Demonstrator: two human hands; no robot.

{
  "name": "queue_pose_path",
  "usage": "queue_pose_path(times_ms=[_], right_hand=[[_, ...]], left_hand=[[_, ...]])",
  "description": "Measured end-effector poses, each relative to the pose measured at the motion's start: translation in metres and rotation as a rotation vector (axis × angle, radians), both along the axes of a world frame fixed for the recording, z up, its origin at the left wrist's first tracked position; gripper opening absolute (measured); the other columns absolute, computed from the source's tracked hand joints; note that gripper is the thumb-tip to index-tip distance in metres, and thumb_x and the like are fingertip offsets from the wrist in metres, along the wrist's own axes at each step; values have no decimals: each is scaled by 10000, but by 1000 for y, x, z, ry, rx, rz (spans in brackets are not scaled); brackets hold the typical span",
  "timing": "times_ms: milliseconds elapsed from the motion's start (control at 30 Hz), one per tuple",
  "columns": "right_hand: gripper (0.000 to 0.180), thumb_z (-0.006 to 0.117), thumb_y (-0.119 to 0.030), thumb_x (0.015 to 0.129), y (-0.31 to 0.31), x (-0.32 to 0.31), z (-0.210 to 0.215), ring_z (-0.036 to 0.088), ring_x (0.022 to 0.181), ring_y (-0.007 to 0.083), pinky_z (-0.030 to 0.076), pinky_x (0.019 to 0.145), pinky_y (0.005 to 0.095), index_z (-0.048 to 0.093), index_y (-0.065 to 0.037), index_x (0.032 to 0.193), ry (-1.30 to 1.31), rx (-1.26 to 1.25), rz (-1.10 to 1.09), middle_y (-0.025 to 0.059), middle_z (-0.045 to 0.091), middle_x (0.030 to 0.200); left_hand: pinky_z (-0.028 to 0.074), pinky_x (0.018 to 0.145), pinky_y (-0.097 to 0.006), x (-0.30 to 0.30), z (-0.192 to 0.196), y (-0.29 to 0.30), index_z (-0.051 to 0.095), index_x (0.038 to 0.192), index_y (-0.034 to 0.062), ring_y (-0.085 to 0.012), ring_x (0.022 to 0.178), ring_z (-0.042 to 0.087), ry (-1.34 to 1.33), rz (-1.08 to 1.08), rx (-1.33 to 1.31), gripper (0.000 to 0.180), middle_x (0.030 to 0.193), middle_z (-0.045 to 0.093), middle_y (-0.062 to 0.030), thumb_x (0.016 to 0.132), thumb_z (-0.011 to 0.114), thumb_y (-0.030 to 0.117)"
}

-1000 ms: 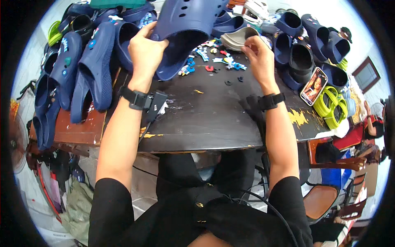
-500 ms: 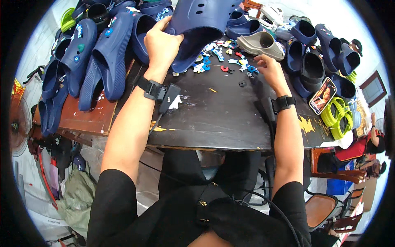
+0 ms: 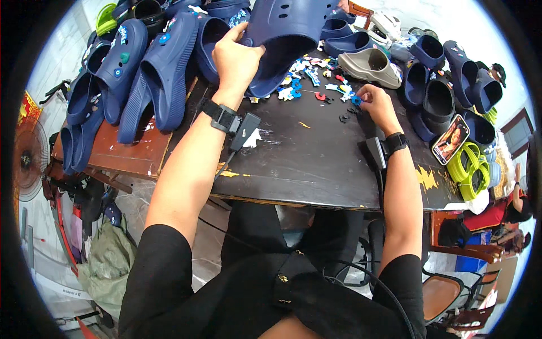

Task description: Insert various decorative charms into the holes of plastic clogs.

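Note:
My left hand (image 3: 234, 65) grips the side of a large navy clog (image 3: 288, 28), thumb at its opening. The clog is tilted over the far part of the table with its foot opening toward me; holes show in its upper. To the right, the thumb and fingers of my right hand (image 3: 381, 107) are pinched on a small blue shoe charm (image 3: 355, 100). Beside those fingertips lie small black charms (image 3: 344, 118) and a red one (image 3: 320, 96). A pile of mixed white, blue and yellow charms (image 3: 309, 73) spreads between the clog and my right hand, partly hidden by the clog.
Navy clogs (image 3: 166, 73) crowd the left side, several with charms on. A grey clog (image 3: 372, 66), a black clog (image 3: 438, 104), a phone (image 3: 451, 139) and lime-green sandals (image 3: 470, 175) stand at the right. The dark table (image 3: 293, 164) has worn paint; a cable runs from each wrist.
My right hand has lowered slightly, and its fingers have closed on the blue charm. My left hand keeps hold of the navy clog. The whole view has shifted a little.

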State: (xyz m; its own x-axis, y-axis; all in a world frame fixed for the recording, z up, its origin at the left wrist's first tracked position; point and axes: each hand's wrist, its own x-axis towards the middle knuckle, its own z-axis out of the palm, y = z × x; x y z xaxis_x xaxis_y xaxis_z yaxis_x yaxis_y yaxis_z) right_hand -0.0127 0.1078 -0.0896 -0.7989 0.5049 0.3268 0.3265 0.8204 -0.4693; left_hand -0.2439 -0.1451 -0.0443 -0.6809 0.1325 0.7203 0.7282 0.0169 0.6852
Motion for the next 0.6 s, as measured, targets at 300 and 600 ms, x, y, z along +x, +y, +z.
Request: queue_pose_path(times_ms=[300, 600], right_hand=[[321, 679, 37, 770, -7, -1, 7, 677, 828, 264, 519, 760, 347, 673, -41, 1081, 280, 4, -172, 139, 684, 859], [140, 625, -69, 939, -17, -1, 31, 581, 757, 81, 462, 641, 234, 632, -34, 1075, 854, -410, -7, 15, 649, 880]], left_hand=[[497, 923, -299, 5, 1, 0, 634, 1242, -32, -226, 1036, 669, 24, -127, -68, 595, 1141, 692, -198, 656, 737, -28], [491, 927, -279, 17, 0, 1, 645, 1229, -31, -189, 1051, 671, -37, -392, -464, 590, 1165, 695, -175, 645, 731, -36]])
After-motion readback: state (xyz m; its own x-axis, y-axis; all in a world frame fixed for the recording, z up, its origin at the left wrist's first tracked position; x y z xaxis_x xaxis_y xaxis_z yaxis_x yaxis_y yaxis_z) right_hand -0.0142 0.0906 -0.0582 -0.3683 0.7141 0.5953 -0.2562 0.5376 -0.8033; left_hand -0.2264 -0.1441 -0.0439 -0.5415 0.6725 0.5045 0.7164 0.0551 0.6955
